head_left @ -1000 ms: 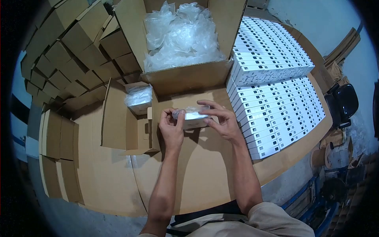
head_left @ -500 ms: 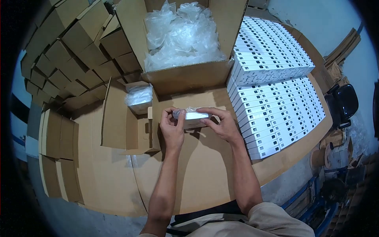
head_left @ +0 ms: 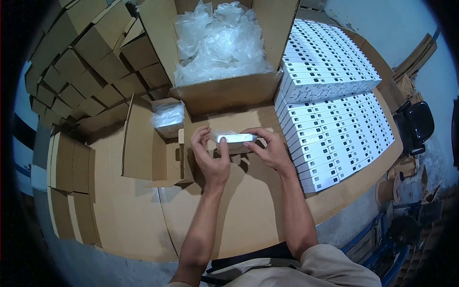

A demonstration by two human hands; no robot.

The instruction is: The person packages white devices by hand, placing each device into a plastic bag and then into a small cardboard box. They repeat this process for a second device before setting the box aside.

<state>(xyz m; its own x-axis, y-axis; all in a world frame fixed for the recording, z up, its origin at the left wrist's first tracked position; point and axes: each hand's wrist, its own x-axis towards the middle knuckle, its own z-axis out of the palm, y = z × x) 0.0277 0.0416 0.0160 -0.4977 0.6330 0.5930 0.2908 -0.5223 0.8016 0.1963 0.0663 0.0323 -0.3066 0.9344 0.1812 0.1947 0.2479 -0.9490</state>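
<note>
A small white box in clear plastic wrap (head_left: 233, 138) is held above the cardboard-covered table. My right hand (head_left: 268, 149) grips its right end between thumb and fingers. My left hand (head_left: 211, 160) is at its left end, fingers raised and apart, with the thumb against or close to the near side; contact is hard to tell. Left of my hands stands an open cardboard carton (head_left: 160, 160) with wrapped items (head_left: 168, 116) in its far part. Beyond my hands is a large carton (head_left: 227, 95) full of clear plastic bags (head_left: 222, 45).
Stacked rows of white boxes (head_left: 334, 136) stand on the right of the table (head_left: 248, 210). Many brown cartons (head_left: 91, 62) are piled at the far left, with more brown cartons (head_left: 71, 162) at the left edge. A black chair (head_left: 416, 124) is beyond the right edge.
My left hand's fingers have opened away from the wrapped box's left end, and its thumb has moved slightly right. My right hand keeps its grip, and the box is nearly in place.
</note>
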